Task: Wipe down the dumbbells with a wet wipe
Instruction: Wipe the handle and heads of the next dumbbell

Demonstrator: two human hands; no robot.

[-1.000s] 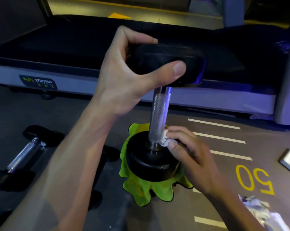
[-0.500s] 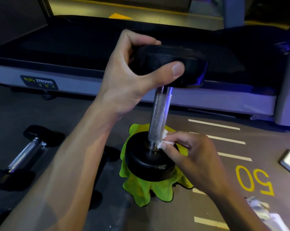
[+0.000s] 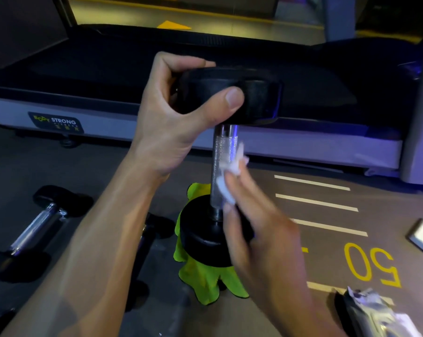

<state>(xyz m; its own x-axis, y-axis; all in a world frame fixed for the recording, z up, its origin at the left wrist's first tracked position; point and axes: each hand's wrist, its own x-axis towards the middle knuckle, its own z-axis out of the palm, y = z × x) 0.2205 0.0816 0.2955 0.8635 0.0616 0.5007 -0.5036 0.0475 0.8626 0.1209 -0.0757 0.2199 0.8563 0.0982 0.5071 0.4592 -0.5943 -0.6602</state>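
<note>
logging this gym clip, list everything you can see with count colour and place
upright dumbbell: 1, black ends, silver handle, standing on the cloth
cloth: 1, lime green, on floor
wet wipe: 1, white, against the handle
lying dumbbell: 1, black and silver, floor at left
treadmill: 1, black deck, grey frame, behind
wipe packet: 1, silvery, lower right
left hand: grips the top end
right hand: holds the wipe, blurred

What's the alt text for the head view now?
A left hand grips the top of an upright dumbbell standing on a green cloth, while the right hand holds a wet wipe against its metal handle.
</note>
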